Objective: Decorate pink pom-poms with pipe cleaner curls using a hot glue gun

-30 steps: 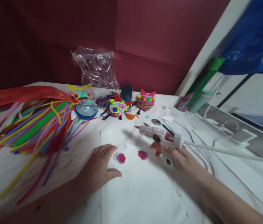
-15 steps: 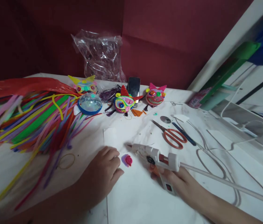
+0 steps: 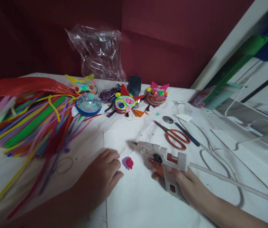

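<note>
My right hand is wrapped round a white hot glue gun by its handle, with a finger at the orange trigger. The gun's nozzle points left, over a white sheet of paper. A long glue stick runs out of its back. Just left of the nozzle and below it lies a small pink and purple coiled piece, flat on the paper. Beside that piece my left hand rests on the sheet's left edge, fingers loosely bent, thumb apart; I see nothing held in it.
Orange-handled scissors and a dark blue tool lie on the right, near a white cable. Colourful pipe cleaners spread at left. Several decorated animal heads line the back, with a phone and a clear plastic bag.
The glue gun has shifted slightly to the right, its nozzle a little farther from the pink and purple piece. My left hand stays beside that piece. The whole view has shifted slightly.
</note>
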Demonstrator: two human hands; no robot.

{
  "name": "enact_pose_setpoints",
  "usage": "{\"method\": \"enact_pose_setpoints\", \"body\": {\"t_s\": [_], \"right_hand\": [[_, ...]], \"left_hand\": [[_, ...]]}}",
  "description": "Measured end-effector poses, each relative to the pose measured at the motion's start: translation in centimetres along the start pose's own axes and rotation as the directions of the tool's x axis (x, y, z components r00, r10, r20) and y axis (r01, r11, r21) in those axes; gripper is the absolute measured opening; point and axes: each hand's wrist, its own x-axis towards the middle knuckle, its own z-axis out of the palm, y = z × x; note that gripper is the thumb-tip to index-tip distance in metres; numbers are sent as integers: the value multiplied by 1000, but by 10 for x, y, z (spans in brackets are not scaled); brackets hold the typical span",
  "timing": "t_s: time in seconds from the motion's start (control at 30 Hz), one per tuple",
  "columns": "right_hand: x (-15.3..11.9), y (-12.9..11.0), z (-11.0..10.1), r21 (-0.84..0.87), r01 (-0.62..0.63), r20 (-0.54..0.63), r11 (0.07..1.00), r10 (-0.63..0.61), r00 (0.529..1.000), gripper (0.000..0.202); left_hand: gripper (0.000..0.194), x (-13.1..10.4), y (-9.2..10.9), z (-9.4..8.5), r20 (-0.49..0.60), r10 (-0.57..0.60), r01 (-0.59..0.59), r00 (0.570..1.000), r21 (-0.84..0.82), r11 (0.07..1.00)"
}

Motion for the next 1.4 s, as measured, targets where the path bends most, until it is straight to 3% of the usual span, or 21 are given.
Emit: {"method": "enact_pose_setpoints", "body": {"t_s": [0.2,0.5,0.67,0.97,1.2,1.4], "right_hand": [[5,3,-7,167,207,-196,964,-174,965,38],[7,6,-10,150,229,-268,962,-183,946,39],[9,4,-10,160,234,-363,959,-163,917,44],[11,-12,-3,296,210,-406,932,-76,911,41],[12,-4,-8,237,215,-393,947,-109,913,39],[12,-3,-8,244,190,-374,951,-89,923,39]], "left_hand": [[13,-2,0,-1,11,-22,23,1000,-32,999],[15,1,0,-2,17,-13,13,1000,-23,1000],[16,0,-2,-2,14,0,0,1000,-3,1000],[15,-1,-4,-3,21,17,-17,1000,33,999],[11,-2,-5,2,-11,-1,1,1000,-4,1000],[19,-2,-4,5,38,36,-35,999,-21,999]]}}
